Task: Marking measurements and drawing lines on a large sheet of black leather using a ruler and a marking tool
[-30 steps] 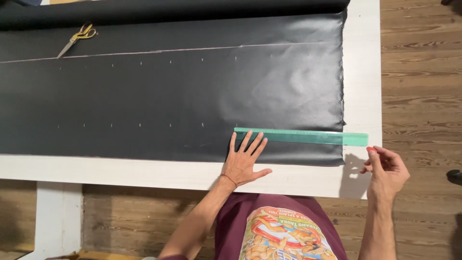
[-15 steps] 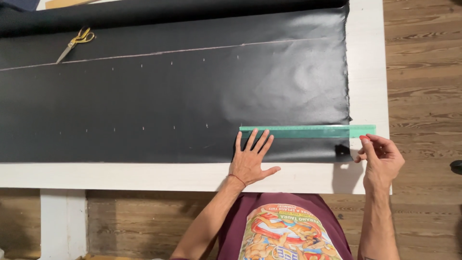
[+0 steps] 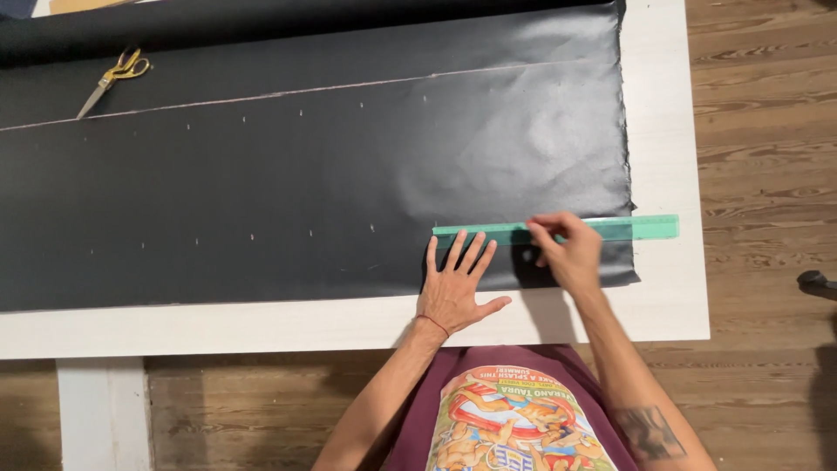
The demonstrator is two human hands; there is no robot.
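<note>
Left hand [image 3: 455,288] is flat on the black fabric [image 3: 305,174], fingers spread, fingertips touching the near edge of the green ruler [image 3: 558,230]. Right hand [image 3: 567,251] sits just beside it, fingers curled and pinched down on the ruler's middle. Yellow-handled scissors [image 3: 113,77] lie way off past the left hand, on the white table [image 3: 671,296].

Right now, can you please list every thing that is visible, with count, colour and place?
fabric sheet: one, black, spread over most of the table, small light marks on it
ruler: one, green, on the fabric's near right edge, its end past the fabric
scissors: one pair, yellow handles, far left on the fabric
table: one, white
floor: brown wood
left hand: flat on the fabric, fingers reaching the ruler
right hand: on the ruler's middle
</note>
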